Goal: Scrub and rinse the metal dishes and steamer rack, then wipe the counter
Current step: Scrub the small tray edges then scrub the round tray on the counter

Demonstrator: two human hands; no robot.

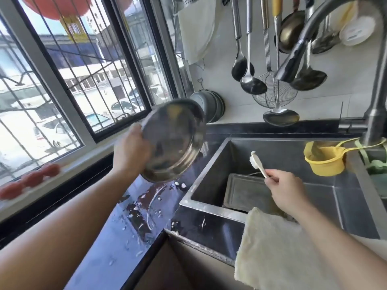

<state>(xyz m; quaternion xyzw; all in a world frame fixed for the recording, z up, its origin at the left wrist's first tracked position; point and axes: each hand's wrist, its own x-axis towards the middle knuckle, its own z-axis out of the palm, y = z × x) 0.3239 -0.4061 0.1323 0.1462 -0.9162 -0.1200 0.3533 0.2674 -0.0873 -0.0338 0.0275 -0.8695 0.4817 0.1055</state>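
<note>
Left hand (130, 151) gripping the rim of a round metal dish (174, 141), fingers curled over its left edge, thumb side hidden behind. Held tilted in the air above the wet tabletop (134, 208), near the left rim of the sink (211, 207), hollow side facing the camera. Right hand (287, 190) pinching the thin handle end of a small white brush (256, 161), bristle head raised over the sink, apart from the dish. Flat grey tray or rack (247, 192) lying in the sink bottom, though too dim to tell which. Pale cloth (270, 243) draped over the front edge of the sink.

Likely thin steel: light, stiff, not fragile, noisy if dropped. Probably slick with water or suds, judging by the puddle and white flecks below. Best held at the rolled rim, fingers hooked inside and thumb outside, or cradled under the base while scrubbing.
</note>
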